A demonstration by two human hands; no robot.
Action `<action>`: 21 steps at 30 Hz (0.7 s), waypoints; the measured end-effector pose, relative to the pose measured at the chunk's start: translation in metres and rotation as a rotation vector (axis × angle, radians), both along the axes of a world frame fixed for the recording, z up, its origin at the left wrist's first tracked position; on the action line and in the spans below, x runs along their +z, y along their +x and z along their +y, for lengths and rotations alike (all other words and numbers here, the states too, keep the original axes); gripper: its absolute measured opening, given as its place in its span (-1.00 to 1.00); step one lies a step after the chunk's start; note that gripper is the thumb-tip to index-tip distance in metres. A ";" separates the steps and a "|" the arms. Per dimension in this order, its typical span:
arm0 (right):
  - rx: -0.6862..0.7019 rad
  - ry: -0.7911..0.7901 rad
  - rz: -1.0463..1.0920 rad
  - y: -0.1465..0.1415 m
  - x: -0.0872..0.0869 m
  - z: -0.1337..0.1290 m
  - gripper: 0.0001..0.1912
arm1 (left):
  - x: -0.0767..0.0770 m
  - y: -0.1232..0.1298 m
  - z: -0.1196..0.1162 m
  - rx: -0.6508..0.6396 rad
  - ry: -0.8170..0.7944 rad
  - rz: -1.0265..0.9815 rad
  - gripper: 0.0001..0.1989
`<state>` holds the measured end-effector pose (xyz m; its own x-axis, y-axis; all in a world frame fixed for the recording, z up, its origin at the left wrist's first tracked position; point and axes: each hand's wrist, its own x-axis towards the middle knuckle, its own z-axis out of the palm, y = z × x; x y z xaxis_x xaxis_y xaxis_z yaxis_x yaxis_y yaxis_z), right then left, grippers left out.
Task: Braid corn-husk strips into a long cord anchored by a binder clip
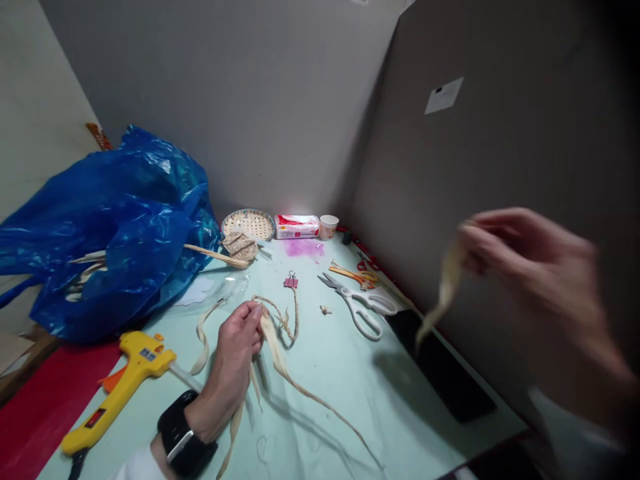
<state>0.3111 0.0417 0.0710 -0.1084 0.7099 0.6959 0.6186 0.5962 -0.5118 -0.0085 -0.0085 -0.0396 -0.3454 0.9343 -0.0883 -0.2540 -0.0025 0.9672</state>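
My left hand (240,343), a black watch on its wrist, pinches the end of a thin braided cord (296,313) where pale flat fibre strips come together. One long strip (310,393) trails from these fingers toward the front right of the table. The cord curves back to a pink binder clip (291,281) lying on the table. Raised at the right, my right hand (520,253) is closed on a separate short pale fibre strip (447,283), which hangs down. That hand is slightly blurred.
A yellow glue gun (120,390) lies left of my left hand. Behind it bulges a blue plastic bag (115,233). White-handled scissors (363,313) and orange-handled scissors (357,275) lie right of centre, near a black strip (445,373). At the back stand a woven basket (249,225), a tissue pack (297,228) and a paper cup (329,228).
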 end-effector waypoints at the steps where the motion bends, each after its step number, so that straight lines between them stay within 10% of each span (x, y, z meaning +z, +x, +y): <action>1: -0.043 0.001 -0.048 -0.009 0.005 0.025 -0.84 | 0.001 0.001 -0.001 -0.011 0.012 0.005 -0.72; 5: -0.191 0.026 -0.298 -0.038 0.001 0.080 -0.84 | 0.004 0.005 -0.008 -0.052 0.024 0.023 -0.74; 9: -0.186 0.048 -0.404 -0.073 -0.019 0.052 -0.75 | 0.007 0.009 -0.014 -0.109 0.003 0.013 -0.74; 13: 0.264 -0.261 -0.499 -0.117 -0.050 0.018 -0.72 | 0.005 0.012 -0.017 -0.173 -0.005 -0.020 -0.74; 21: 0.145 -0.518 -0.675 -0.166 -0.088 0.039 -0.69 | 0.008 0.021 -0.030 -0.452 -0.042 0.082 -0.68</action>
